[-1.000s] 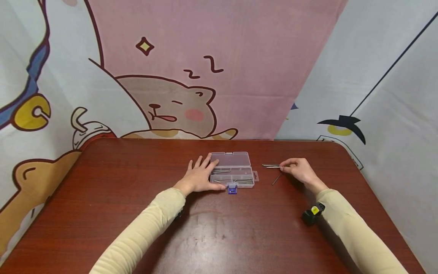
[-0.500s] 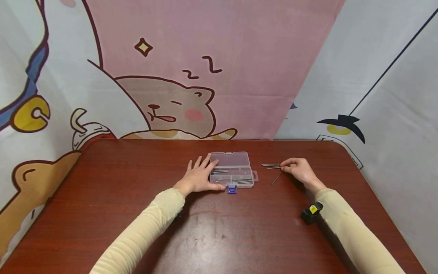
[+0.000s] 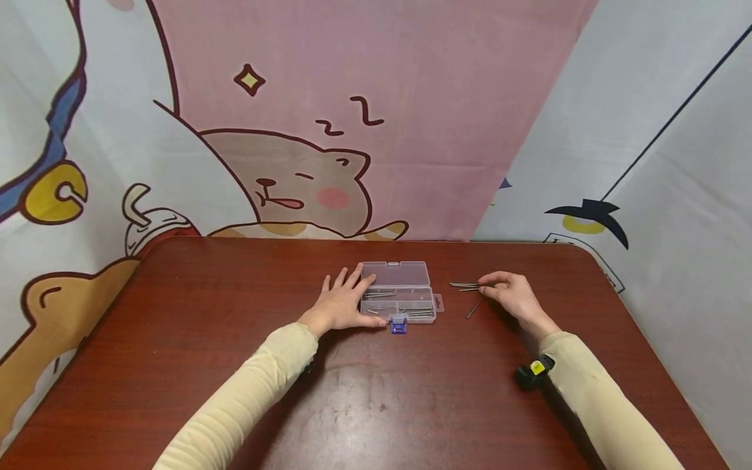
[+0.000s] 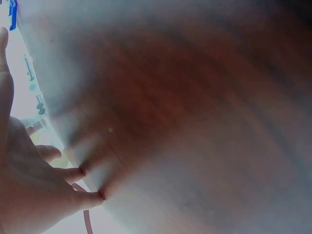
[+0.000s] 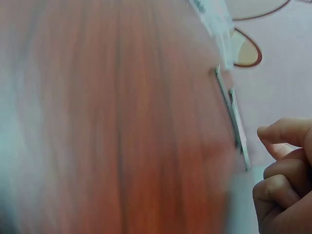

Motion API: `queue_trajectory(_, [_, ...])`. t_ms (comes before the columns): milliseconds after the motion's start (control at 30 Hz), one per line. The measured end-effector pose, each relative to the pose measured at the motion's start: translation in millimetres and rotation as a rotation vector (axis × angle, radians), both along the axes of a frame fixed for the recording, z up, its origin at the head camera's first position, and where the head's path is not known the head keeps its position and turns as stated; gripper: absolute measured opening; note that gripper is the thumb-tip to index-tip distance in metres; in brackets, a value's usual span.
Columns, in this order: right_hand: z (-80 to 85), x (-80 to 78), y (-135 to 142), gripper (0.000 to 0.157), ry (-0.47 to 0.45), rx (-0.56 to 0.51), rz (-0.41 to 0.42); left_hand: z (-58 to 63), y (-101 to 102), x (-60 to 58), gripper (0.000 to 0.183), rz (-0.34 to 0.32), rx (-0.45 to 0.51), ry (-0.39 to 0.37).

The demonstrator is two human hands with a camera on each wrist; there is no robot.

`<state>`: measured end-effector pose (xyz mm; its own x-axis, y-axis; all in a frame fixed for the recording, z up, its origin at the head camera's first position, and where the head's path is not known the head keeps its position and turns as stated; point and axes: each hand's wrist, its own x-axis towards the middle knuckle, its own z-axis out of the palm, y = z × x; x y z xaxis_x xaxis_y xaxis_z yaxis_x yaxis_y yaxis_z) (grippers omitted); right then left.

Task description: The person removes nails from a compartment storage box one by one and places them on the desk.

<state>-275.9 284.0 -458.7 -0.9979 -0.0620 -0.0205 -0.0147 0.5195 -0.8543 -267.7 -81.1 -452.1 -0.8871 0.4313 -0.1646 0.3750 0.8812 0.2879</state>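
A clear plastic box (image 3: pixel 416 294) with its lid folded back holds thin metal nails (image 3: pixel 418 312) in its compartments. My left hand (image 3: pixel 341 305) rests against the box's left side, fingers spread, thumb along the front. To the right of the box, several loose nails (image 3: pixel 464 285) lie close together, with another nail (image 3: pixel 473 309) slanting toward me. My right hand (image 3: pixel 510 292) has thumb and index fingertips at the right ends of these nails. In the right wrist view, a gap shows between the fingertips (image 5: pixel 263 130) and two nails (image 5: pixel 234 117); the other fingers are curled. Whether I pinch one is unclear.
The box has a blue latch (image 3: pixel 399 326) at its front and a hanging tab (image 3: pixel 438 302) on its right. Everything stands on a reddish-brown table (image 3: pixel 376 405) whose far edge meets a printed curtain (image 3: pixel 411 130).
My right hand has shifted very slightly left over the nails' ends. The loose nails, the box and my left hand look unmoved.
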Motion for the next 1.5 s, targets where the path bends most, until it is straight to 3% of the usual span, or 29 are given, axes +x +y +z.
queue_trajectory(100, [7.6,5.2,-12,0.023,0.027,-0.033,0.028,0.1,-1,-1.2,0.105,-0.002,0.004,0.006])
queue_trajectory(167, [21.3,12.3,-26,0.022,0.035,-0.044,0.059,0.5,-1,-1.7,0.105,-0.003,0.005,0.009])
queue_trajectory(300, [28.2,17.8,-45,0.021,0.049,-0.049,0.140,3.2,-1,-2.0,0.106,-0.003,0.005,0.014])
queue_trajectory(400, [21.0,16.6,-53,0.021,0.063,-0.022,0.195,4.1,-1,-1.6,0.106,-0.001,0.008,0.024])
queue_trajectory(667, [26.2,18.6,-86,0.025,0.075,-0.008,0.334,4.7,-2,-1.6,0.105,-0.011,0.030,0.045])
queue_trajectory(900, [26.4,17.3,-113,0.027,0.093,0.084,0.448,4.6,-3,-1.3,0.104,0.000,0.013,0.024])
queue_trajectory(1300, [21.5,11.4,-138,0.032,-0.004,0.117,0.540,4.4,-1,-3.0,0.104,-0.004,0.006,0.023])
queue_trajectory(1500, [23.7,8.0,-142,0.034,-0.015,0.186,0.571,5.9,-1,-2.4,0.104,-0.003,0.010,0.010])
